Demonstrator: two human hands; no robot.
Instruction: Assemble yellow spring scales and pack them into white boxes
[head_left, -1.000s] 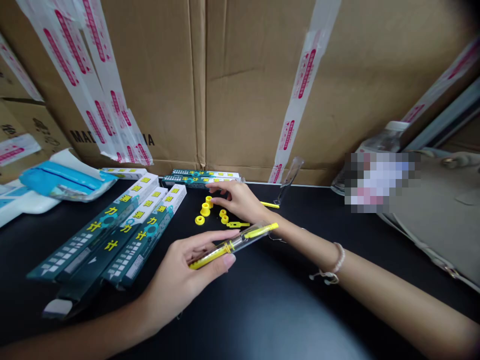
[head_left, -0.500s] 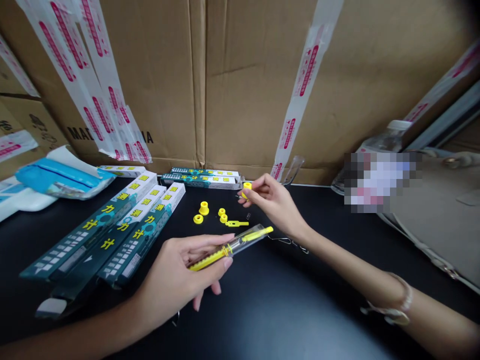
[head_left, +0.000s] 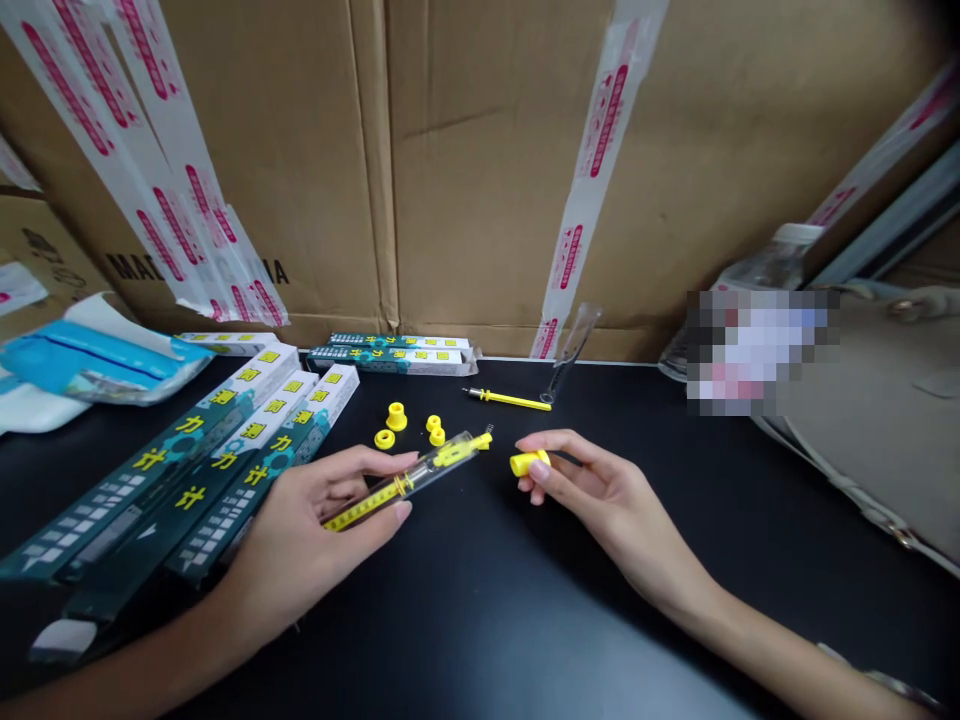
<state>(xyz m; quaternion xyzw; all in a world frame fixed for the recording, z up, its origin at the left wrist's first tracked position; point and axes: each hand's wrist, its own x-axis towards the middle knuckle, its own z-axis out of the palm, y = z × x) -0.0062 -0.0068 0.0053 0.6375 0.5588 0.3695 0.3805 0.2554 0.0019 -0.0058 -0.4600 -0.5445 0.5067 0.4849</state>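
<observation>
My left hand (head_left: 330,510) is closed around a clear tube spring scale (head_left: 442,458) with a yellow graduated rod inside. Its yellow tip pokes out of the tube's upper right end. A yellow cap (head_left: 528,462) is pinched between the fingertips of my right hand (head_left: 592,480), a short gap to the right of that tip. Several loose yellow rings and caps (head_left: 396,416) lie on the table beyond my left hand. Farther back rests a yellow rod with a metal end (head_left: 510,400), beside a clear empty tube (head_left: 574,350).
Long printed boxes (head_left: 187,450) lie on the black table (head_left: 480,620) at left, with more boxes (head_left: 394,358) at the back. A blue packet (head_left: 105,350) sits far left. A plastic bottle (head_left: 780,255) and a beige bag (head_left: 885,410) stand right. Cardboard (head_left: 480,180) walls the back.
My right hand has come nearer and slightly right with the yellow cap, uncovering the yellow rod behind. The left hand and spring scale have shifted left in view, as the camera turned slightly.
</observation>
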